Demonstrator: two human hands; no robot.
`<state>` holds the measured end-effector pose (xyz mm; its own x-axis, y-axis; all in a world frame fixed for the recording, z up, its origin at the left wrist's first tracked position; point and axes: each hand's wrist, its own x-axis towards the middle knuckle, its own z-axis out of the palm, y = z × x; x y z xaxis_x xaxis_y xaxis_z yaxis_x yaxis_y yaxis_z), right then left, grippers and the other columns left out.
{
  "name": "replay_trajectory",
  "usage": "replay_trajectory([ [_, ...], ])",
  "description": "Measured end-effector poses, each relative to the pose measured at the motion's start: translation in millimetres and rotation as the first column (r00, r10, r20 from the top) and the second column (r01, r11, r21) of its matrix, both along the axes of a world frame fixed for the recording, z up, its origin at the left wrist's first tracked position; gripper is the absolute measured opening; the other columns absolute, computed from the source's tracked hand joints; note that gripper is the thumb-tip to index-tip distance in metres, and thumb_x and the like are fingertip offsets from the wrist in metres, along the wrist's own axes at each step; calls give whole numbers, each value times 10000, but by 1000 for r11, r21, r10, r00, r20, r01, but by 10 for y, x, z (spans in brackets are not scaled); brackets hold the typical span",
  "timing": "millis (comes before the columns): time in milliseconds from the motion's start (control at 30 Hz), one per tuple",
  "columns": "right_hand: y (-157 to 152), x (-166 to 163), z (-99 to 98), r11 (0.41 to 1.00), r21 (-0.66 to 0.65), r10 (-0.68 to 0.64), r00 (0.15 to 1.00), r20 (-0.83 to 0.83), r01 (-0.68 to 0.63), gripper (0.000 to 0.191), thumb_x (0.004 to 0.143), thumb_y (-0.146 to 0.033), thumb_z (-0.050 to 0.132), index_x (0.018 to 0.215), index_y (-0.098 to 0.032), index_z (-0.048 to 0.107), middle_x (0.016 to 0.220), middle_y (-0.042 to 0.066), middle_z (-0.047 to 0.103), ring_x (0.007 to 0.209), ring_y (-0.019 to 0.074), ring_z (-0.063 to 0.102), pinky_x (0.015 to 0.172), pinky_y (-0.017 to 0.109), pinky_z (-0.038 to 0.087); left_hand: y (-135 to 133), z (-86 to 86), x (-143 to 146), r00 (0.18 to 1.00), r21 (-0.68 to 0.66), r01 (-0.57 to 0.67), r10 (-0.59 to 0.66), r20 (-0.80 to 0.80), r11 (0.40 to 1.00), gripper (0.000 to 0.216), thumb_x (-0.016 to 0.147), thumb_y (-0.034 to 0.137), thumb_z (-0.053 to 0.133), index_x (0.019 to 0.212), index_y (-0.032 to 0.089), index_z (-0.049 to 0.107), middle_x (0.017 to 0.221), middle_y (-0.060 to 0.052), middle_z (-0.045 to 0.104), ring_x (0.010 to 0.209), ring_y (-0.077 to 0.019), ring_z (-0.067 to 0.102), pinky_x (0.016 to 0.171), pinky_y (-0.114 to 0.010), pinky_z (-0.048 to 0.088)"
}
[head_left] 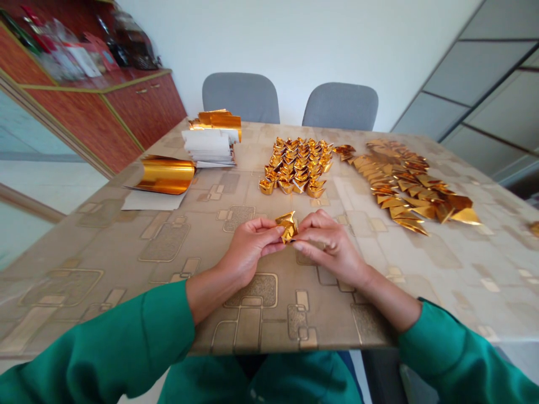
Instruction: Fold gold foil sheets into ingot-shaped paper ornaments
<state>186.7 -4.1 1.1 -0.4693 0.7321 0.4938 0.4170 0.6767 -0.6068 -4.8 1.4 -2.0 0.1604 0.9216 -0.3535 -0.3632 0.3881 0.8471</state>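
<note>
Green sleeves (96, 359) reach over the surface (126, 252), left hand (248, 247) and right hand (332, 247) gripping a folded foil ingot (287, 227) between closed fingers (269, 227), with rows of gold ingots (295, 165) ahead and foil triangles (404, 185) rightward.

No legible text, labels, brands, numbers or signs anywhere in view
</note>
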Motion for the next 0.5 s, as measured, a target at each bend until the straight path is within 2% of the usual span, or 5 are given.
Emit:
replay_trajectory([
  [67,-7,-45,-28,979,-186,-113,982,-150,85,171,900,-351,659,793,-218,662,761,10,623,733,160,542,713,319,410,-22,9,14,1000,16,-7,6,12,1000,270,616,213,873,724,138,637,740,-1,706,670,-104,669,682,-250,580],
  [133,-4,-78,-67,922,-364,-231,942,-242,133,236,867,-388,672,730,-210,600,682,-13,568,644,137,484,627,288,380,-47,11,29,1000,50,-11,10,21,999,271,626,236,874,742,141,648,763,-7,718,693,-106,675,695,-247,580],
  [233,15,-91,-112,844,-521,-315,905,-287,129,294,823,-427,686,679,-205,557,612,-36,499,570,114,401,549,267,318,-79,2,47,1000,123,2,-3,9,992,278,640,282,874,766,145,668,758,-5,722,716,-112,682,721,-252,580],
  [300,26,-82,-116,833,-539,-319,902,-289,122,288,808,-414,695,667,-203,558,610,-36,497,571,112,401,546,265,313,-93,-11,55,1000,174,4,-2,-13,985,277,644,299,873,767,148,676,750,-2,722,720,-115,683,728,-253,579],
  [500,22,-52,-62,923,-349,-251,939,-234,160,140,820,-284,697,702,-218,661,739,12,621,741,162,552,716,321,405,-100,-48,71,998,211,29,-16,-64,977,261,632,298,867,760,144,699,772,-15,734,725,-124,687,699,-242,581],
])
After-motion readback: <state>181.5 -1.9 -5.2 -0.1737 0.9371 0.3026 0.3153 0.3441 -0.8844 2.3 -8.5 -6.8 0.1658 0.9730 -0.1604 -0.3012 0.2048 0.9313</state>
